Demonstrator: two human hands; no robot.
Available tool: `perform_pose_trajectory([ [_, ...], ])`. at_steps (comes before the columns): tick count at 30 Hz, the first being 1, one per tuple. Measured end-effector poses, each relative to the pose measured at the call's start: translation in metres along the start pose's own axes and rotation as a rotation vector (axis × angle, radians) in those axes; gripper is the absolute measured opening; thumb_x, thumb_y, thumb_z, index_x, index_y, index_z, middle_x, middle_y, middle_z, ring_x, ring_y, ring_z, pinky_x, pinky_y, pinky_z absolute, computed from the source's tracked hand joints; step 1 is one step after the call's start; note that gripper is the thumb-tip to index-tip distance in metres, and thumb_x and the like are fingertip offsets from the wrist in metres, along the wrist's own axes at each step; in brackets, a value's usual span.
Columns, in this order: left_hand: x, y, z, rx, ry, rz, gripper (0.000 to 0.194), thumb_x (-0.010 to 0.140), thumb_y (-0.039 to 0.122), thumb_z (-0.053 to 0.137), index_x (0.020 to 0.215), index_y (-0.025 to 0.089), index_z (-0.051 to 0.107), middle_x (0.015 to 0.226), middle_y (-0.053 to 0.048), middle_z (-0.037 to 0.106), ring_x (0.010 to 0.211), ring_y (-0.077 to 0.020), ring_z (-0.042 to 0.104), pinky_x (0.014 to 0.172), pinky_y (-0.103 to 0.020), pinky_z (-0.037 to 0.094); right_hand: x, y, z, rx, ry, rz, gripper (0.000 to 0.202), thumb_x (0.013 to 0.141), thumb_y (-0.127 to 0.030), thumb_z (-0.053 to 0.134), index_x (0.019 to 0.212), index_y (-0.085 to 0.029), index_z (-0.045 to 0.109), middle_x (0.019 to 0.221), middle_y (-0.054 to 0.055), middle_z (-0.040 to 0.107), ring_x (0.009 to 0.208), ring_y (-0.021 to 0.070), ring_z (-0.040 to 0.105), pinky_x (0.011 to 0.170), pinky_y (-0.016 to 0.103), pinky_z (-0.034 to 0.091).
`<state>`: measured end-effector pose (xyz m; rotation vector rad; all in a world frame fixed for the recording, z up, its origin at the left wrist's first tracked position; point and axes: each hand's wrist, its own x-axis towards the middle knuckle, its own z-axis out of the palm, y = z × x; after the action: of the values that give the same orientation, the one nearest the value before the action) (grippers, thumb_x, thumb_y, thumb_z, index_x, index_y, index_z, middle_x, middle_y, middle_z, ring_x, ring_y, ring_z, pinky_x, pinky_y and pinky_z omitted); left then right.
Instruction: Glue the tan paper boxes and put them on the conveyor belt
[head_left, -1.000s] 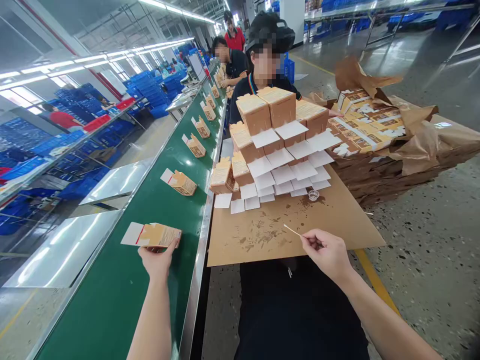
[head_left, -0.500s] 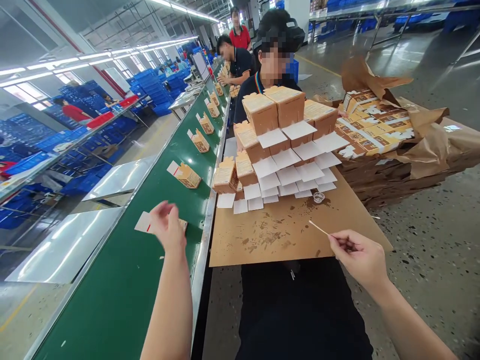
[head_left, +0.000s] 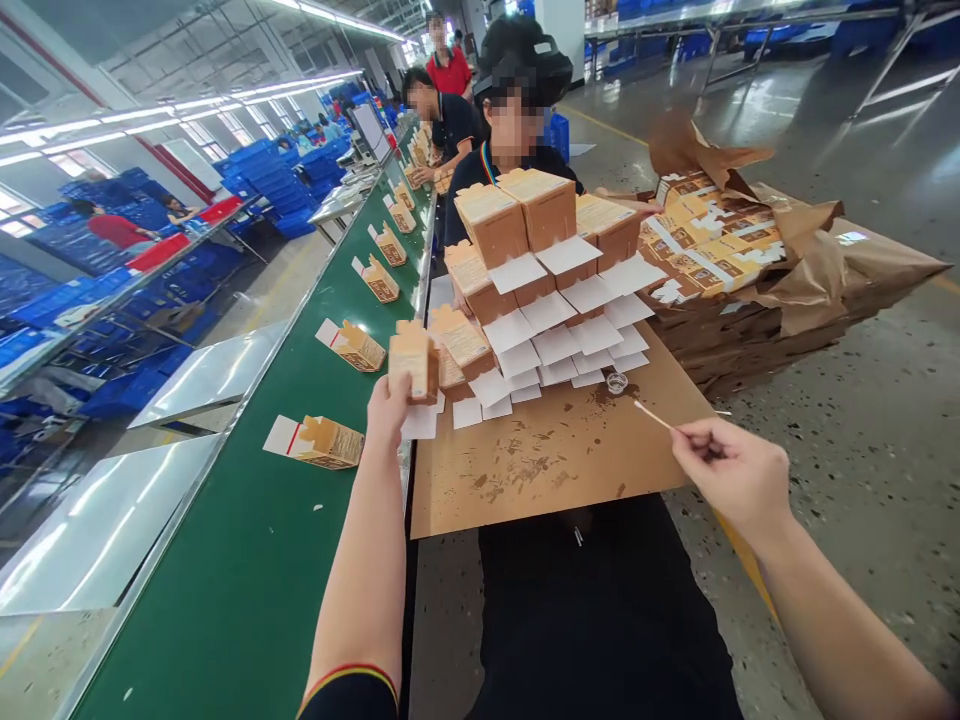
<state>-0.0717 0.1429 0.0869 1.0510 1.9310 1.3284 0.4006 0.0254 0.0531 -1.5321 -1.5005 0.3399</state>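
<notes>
Holding a printed carton at the left end of the carton stack are the fingers of my left hand; those of my right hand pinch a cotton swab over the cardboard sheet.

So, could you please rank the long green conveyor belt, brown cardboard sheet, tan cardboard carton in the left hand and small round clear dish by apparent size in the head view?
1. Green conveyor belt
2. Brown cardboard sheet
3. Tan carton in the left hand
4. Round clear dish
</notes>
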Motion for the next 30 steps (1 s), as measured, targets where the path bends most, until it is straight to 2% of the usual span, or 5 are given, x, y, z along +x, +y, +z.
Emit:
perform_pose_trajectory([
  [3, -0.041, -0.031, -0.026, -0.271, 0.091, 0.006, 0.054, 0.081, 0.063, 0.088, 0.113, 0.022, 0.074, 0.118, -0.01, 0.082, 0.115, -0.0284, 0.077, 0.101, -0.04, 0.062, 0.03, 0.007, 0.004, -0.096, -0.098, 0.024, 0.018, 0.093, -0.039, 0.072, 0.078, -0.029, 0.072, 0.07, 0.003, 0.075, 0.061, 0.0231, 0.071, 0.068, 0.036, 0.061],
  [5, -0.069, -0.048, -0.035, -0.444, 0.069, -0.037, 0.053, 0.081, 0.058, 0.091, 0.117, 0.022, 0.076, 0.127, -0.012, 0.082, 0.125, -0.0297, 0.076, 0.107, -0.041, 0.062, 0.051, 0.009, 0.012, -0.157, -0.21, 0.014, 0.014, 0.089, -0.032, 0.07, 0.076, -0.028, 0.068, 0.068, 0.003, 0.073, 0.064, 0.0225, 0.07, 0.068, 0.034, 0.057],
  [12, -0.129, -0.064, -0.029, -0.594, -0.03, -0.192, 0.065, 0.071, 0.039, 0.102, 0.13, 0.023, 0.08, 0.149, -0.014, 0.078, 0.146, -0.0401, 0.069, 0.12, -0.054, 0.06, 0.099, 0.005, 0.039, -0.416, -0.452, -0.026, 0.018, 0.086, -0.013, 0.067, 0.071, -0.023, 0.063, 0.07, 0.006, 0.072, 0.069, 0.0225, 0.067, 0.065, 0.032, 0.045],
  [24, -0.158, -0.065, 0.026, -0.434, -0.285, -0.141, 0.086, 0.06, 0.046, 0.113, 0.131, 0.023, 0.07, 0.135, -0.016, 0.082, 0.128, -0.0363, 0.08, 0.114, -0.053, 0.064, 0.115, 0.008, 0.047, -0.371, -0.476, -0.012, 0.034, 0.087, -0.004, 0.073, 0.067, -0.026, 0.057, 0.066, 0.004, 0.068, 0.065, 0.0184, 0.06, 0.065, 0.033, 0.041],
  [30, -0.159, -0.06, 0.03, -0.422, -0.192, -0.088, 0.087, 0.063, 0.053, 0.111, 0.132, 0.024, 0.067, 0.136, -0.016, 0.081, 0.126, -0.0349, 0.08, 0.11, -0.052, 0.065, 0.098, 0.004, 0.027, -0.312, -0.36, -0.003, 0.024, 0.088, -0.012, 0.074, 0.071, -0.026, 0.064, 0.066, 0.002, 0.068, 0.066, 0.0199, 0.064, 0.067, 0.035, 0.053],
])
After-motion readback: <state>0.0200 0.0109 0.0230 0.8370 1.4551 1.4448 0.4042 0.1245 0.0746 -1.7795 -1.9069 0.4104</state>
